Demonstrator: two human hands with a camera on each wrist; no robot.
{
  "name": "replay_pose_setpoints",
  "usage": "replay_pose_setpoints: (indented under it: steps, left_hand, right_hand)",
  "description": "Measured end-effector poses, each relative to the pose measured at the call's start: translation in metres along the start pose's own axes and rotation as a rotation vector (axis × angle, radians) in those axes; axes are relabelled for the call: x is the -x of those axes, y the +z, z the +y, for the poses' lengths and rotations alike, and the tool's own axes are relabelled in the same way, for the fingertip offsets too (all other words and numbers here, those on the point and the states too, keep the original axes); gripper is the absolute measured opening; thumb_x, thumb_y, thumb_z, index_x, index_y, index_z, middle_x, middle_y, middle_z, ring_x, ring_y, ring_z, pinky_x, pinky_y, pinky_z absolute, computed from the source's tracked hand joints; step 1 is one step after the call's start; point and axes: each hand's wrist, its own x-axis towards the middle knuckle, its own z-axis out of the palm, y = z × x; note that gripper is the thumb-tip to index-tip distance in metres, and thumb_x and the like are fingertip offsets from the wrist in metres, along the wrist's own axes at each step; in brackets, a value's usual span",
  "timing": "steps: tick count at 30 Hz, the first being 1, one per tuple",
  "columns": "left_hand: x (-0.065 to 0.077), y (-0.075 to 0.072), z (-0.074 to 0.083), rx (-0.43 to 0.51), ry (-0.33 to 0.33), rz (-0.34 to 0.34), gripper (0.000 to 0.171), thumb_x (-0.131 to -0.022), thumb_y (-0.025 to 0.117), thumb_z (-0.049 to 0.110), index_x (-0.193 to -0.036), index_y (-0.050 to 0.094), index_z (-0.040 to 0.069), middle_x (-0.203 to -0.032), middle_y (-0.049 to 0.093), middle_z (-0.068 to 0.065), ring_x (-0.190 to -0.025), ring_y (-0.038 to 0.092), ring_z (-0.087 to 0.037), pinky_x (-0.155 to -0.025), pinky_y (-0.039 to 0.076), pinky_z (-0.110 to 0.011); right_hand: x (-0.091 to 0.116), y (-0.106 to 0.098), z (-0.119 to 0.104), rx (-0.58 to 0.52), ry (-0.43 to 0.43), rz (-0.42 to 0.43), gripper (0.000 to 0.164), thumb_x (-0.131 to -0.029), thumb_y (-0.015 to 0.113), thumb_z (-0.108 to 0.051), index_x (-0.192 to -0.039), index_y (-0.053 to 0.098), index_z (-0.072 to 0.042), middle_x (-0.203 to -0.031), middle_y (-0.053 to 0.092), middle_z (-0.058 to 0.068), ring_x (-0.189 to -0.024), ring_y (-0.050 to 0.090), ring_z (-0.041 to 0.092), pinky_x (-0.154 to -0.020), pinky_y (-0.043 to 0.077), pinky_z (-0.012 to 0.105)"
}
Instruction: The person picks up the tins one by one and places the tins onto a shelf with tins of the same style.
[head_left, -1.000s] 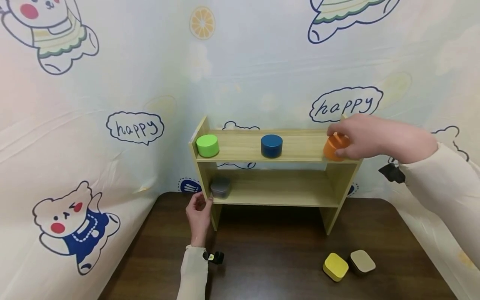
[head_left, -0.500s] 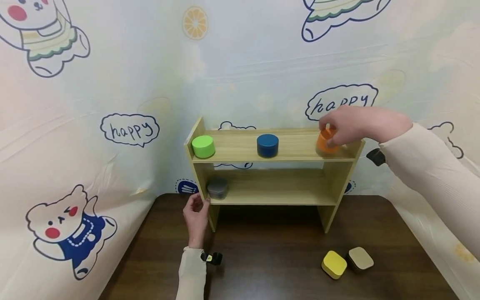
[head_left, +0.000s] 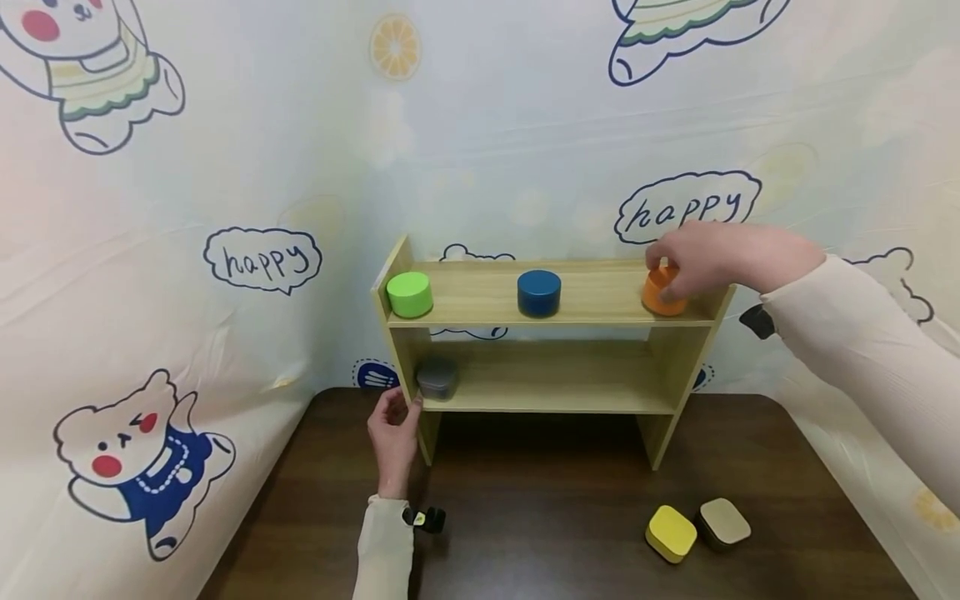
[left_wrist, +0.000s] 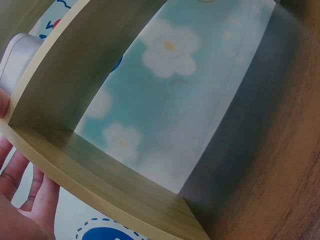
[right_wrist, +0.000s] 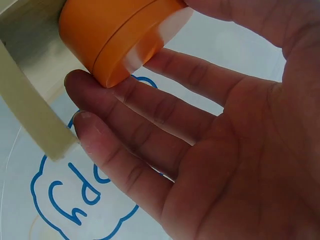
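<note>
A two-tier wooden shelf [head_left: 570, 375] stands on the table. My right hand [head_left: 712, 260] holds an orange round tin [head_left: 663, 293] from above, at the right end of the top board. In the right wrist view, thumb and fingertips touch the orange tin's sides near its lid, while the little finger stays apart from it. A green round tin [head_left: 410, 295] sits at the top left and a blue round tin [head_left: 538, 293] near the middle. My left hand [head_left: 393, 433] grips the shelf's left side panel by its front edge, beside a grey tin [head_left: 437, 378] on the lower board.
A yellow squarish tin [head_left: 671, 534] and a beige-topped dark tin [head_left: 723, 522] lie close together on the dark wooden table [head_left: 525, 533], front right. A printed cloth [head_left: 480, 150] hangs behind the shelf and along the sides.
My right hand has brought the orange tin from over the top board's front edge back onto the board, first leftward, then slightly right. The left hand keeps its place. The view has shifted slightly.
</note>
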Motion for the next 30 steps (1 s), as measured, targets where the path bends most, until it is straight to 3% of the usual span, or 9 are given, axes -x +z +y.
replay_pose_setpoints:
  steps: [5,8,16,22,30]
  left_hand:
    - [0.007,-0.003,0.023,0.007,0.025,-0.019,0.025,-0.093,0.072,0.002,-0.116,0.069,-0.008,-0.109,0.072,-0.02,-0.095,0.065,-0.011,-0.08,0.052,-0.014]
    - [0.007,-0.003,0.025,0.003,0.019,-0.019,0.025,-0.093,0.072,0.002,-0.116,0.07,-0.007,-0.108,0.072,-0.017,-0.095,0.065,-0.011,-0.08,0.053,-0.015]
    - [-0.005,0.0,-0.009,-0.002,-0.012,0.01,0.026,-0.094,0.073,0.004,-0.118,0.071,-0.002,-0.11,0.072,-0.01,-0.099,0.064,-0.015,-0.08,0.053,-0.018]
    - [-0.005,0.0,-0.013,0.02,0.007,0.029,0.023,-0.092,0.075,0.005,-0.115,0.072,0.001,-0.105,0.072,-0.006,-0.096,0.065,-0.014,-0.079,0.053,-0.019]
    - [-0.006,0.002,-0.012,0.026,0.022,0.027,0.022,-0.091,0.075,0.004,-0.113,0.073,0.001,-0.101,0.073,-0.001,-0.093,0.066,-0.01,-0.078,0.054,-0.02]
  right_hand:
    - [0.001,0.003,0.002,-0.004,-0.013,0.016,0.036,-0.088,0.073,-0.02,-0.119,0.07,-0.003,-0.109,0.072,0.019,-0.095,0.062,0.033,-0.087,0.056,0.054]
    - [0.001,0.004,0.002,-0.002,-0.018,0.024,0.036,-0.088,0.074,-0.021,-0.119,0.071,-0.004,-0.108,0.072,0.017,-0.095,0.062,0.032,-0.087,0.055,0.053]
    - [0.004,0.0,0.002,-0.007,0.014,0.02,0.049,-0.089,0.073,-0.024,-0.133,0.065,-0.003,-0.118,0.07,0.027,-0.101,0.064,0.038,-0.088,0.056,0.057]
    - [0.012,-0.001,0.003,0.008,-0.01,0.059,0.051,-0.089,0.075,-0.025,-0.134,0.064,-0.003,-0.122,0.07,0.029,-0.106,0.066,0.041,-0.088,0.057,0.058]
    - [0.034,0.014,0.007,-0.027,-0.061,0.223,0.052,-0.084,0.082,-0.018,-0.133,0.066,-0.006,-0.119,0.073,0.017,-0.101,0.071,0.034,-0.087,0.057,0.057]
